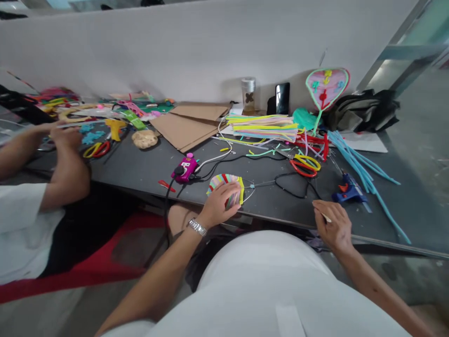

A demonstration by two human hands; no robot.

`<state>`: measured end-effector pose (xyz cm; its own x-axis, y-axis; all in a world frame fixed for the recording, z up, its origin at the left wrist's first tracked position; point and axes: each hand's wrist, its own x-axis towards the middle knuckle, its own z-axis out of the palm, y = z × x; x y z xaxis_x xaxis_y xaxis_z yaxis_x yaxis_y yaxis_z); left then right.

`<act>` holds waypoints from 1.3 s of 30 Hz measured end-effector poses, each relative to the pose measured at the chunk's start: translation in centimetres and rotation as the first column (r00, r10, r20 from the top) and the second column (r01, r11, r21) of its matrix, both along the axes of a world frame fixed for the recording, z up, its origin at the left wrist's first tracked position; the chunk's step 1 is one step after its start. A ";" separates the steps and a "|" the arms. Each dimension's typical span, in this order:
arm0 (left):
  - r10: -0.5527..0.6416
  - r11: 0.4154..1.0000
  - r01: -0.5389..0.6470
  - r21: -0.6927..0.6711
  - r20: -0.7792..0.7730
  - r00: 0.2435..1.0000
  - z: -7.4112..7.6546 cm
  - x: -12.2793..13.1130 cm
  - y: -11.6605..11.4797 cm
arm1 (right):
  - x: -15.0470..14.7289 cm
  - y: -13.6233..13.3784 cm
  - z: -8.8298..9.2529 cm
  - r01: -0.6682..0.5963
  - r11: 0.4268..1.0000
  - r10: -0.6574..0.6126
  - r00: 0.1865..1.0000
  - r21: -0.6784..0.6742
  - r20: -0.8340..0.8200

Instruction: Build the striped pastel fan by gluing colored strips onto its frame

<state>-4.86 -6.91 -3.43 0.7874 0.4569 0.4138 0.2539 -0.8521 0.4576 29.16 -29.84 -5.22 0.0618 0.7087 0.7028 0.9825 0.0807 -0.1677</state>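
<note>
My left hand (pixel 220 205) lies with its fingers stretched over a striped piece of coloured pipe cleaners (pixel 229 179) on a thin wire frame (pixel 249 186), near the table's front edge. The hand covers much of the stripes. At the right, my right hand (pixel 334 225) rests by the edge with curled fingers closed on a small pale stick (pixel 326 217); its exact kind is too small to tell. Just beyond that hand lies a blue glue gun (pixel 351 189). Scissors (pixel 304 164) with red and yellow handles lie farther back between both hands.
A magenta power socket (pixel 185 169) with cables sits left of the striped piece. Behind are pipe cleaner bundles (pixel 263 127), cardboard (pixel 191 122), a jar (pixel 249 95), a phone (pixel 282 98) and a finished-looking fan (pixel 327 88). A co-worker's hands (pixel 66 135) are at the left.
</note>
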 end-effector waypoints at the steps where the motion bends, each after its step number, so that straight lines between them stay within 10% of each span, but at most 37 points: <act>1: -0.001 1.000 0.001 -0.010 0.006 1.000 0.1 -0.1 0.0 | 0.0 -0.2 -0.3 0.006 1.000 -0.006 1.000 0.008 0.014; 14: 0.301 0.924 -0.217 -0.316 0.250 0.920 0.2 -0.1 -0.7 | -0.4 -1.0 -0.1 0.189 0.945 -0.161 0.979 -0.265 0.123; 32: 0.222 0.975 -0.213 -0.068 0.201 0.954 -0.4 1.3 -0.7 | -1.3 -0.3 0.7 0.155 0.968 -0.132 0.983 -0.197 0.127; 39: 0.174 0.984 -0.173 0.046 -0.011 0.985 0.6 -2.1 -0.9 | 1.1 2.5 2.7 0.253 0.917 -0.196 0.959 -0.308 0.204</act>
